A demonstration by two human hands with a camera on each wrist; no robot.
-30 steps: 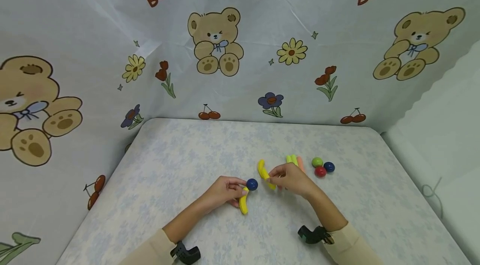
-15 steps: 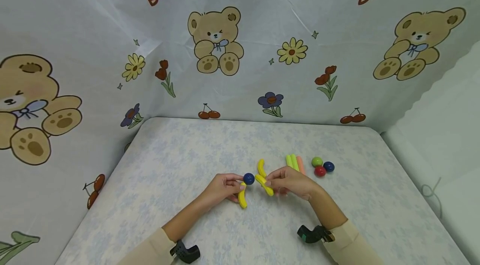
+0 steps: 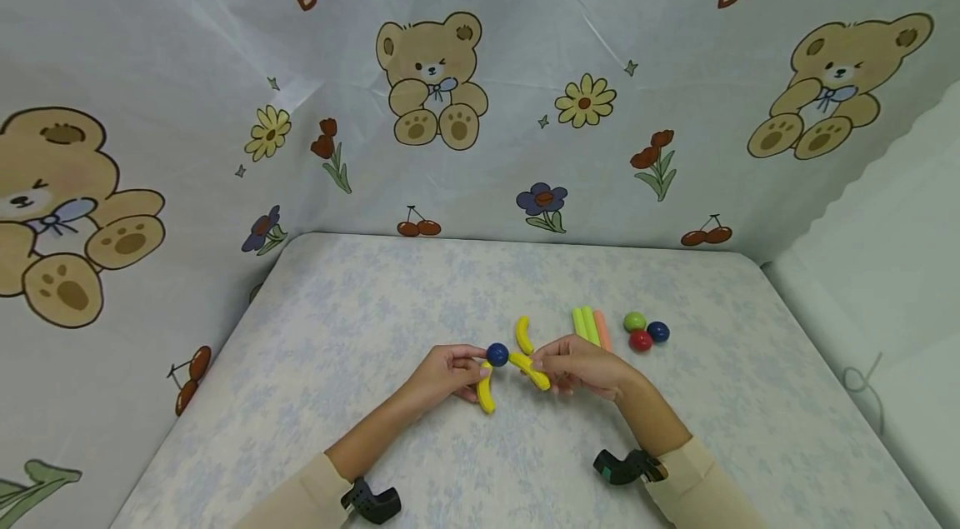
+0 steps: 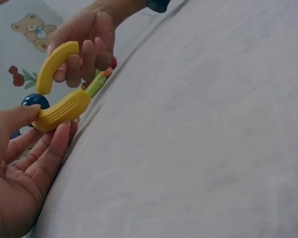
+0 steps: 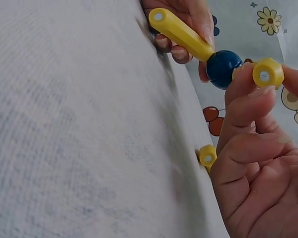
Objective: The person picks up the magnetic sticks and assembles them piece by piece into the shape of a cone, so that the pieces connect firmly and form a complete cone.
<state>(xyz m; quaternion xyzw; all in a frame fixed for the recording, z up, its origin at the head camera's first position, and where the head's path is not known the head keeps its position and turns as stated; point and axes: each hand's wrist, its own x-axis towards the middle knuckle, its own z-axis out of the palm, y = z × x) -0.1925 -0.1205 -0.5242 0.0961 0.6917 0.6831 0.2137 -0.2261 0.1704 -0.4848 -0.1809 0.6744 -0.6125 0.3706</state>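
My left hand (image 3: pixel 444 375) pinches a curved yellow rod (image 3: pixel 486 397), and a dark blue ball (image 3: pixel 497 355) sits at that rod's upper end. My right hand (image 3: pixel 583 364) pinches a second curved yellow rod (image 4: pixel 50 65) between thumb and fingers. This second rod's tip is right at the ball in the head and left wrist views. Pale round inserts show in the rods' ends in the right wrist view, where the blue ball (image 5: pixel 222 69) is partly overlapped by the right fingers. Behind the hands, a third curved yellow rod (image 3: pixel 523 333) lies on the table.
Two lime green sticks (image 3: pixel 587 324) and a salmon pink stick (image 3: pixel 602 331) lie beyond the right hand, partly hidden by it. Further right are a green ball (image 3: pixel 634 321), a red ball (image 3: pixel 641 341) and another blue ball (image 3: pixel 658 332). A bear-print curtain (image 3: pixel 480 187) borders the pale table (image 3: pixel 360 304).
The right hand's rod has swung left, bringing its tip to the blue ball. My left hand has shifted slightly up with its rod and ball. The rod lying behind now shows apart from the held one.
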